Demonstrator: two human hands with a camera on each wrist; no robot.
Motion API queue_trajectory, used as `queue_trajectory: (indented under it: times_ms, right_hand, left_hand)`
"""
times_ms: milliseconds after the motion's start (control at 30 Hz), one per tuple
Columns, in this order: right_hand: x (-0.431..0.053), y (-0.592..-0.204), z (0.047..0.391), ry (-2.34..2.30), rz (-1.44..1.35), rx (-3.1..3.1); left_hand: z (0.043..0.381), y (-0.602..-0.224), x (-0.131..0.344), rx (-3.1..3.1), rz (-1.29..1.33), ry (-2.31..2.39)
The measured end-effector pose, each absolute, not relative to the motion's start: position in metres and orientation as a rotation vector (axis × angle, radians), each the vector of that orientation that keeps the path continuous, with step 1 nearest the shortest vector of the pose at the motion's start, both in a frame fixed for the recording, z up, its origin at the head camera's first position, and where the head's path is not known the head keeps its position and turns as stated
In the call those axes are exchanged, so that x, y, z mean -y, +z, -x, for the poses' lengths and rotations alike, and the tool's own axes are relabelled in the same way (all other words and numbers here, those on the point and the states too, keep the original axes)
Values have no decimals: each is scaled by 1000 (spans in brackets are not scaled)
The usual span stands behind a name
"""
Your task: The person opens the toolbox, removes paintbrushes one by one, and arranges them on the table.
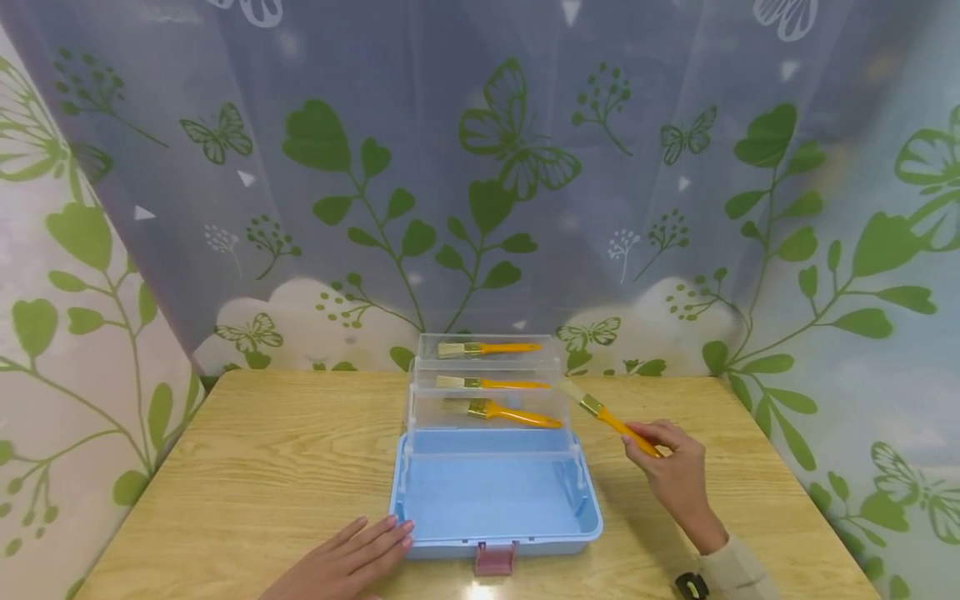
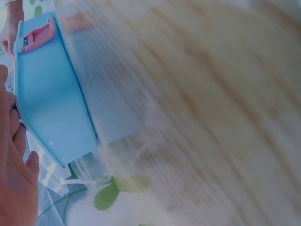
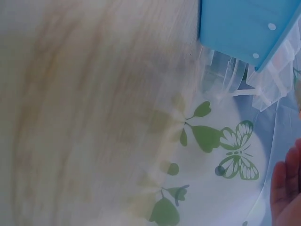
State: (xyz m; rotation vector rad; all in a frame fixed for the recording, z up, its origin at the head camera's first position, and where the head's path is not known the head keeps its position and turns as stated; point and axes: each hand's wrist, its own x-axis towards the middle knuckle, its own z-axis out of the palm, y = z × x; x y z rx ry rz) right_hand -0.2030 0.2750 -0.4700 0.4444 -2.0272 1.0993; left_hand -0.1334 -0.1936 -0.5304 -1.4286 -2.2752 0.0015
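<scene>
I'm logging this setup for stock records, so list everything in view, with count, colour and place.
Box: 1, light blue, open on the table
Latch: 1, pink, box front
Trays: 3, clear, stepped at the box's back
Stored brushes: 3, orange handles, one per tray
Held brush: 1, orange handle, pale bristles near the trays' right end
Table: 1, light wood, beneath the box
Backdrop: three sides, grey-blue and pale with green leaves and butterflies, around the table
Dark device: 1, mostly black, beside the sleeve; mostly cut off
Sleeve: 1, cream, right arm
Left grip: 1, bare hand, at the box's front left corner
Right grip: 1, bare hand, pinching the held brush
</scene>
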Motion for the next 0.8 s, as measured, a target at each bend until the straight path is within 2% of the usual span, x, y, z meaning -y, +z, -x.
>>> queue_trajectory:
  times_ms: [300, 800]
  right_hand:
    - [-297, -499, 218, 1126, -201, 2056]
    - [-306, -506, 222, 998, -33, 2228]
  left_hand:
    - [133, -531, 193, 2277, 1437, -29]
    - [133, -533, 193, 2281, 1423, -43]
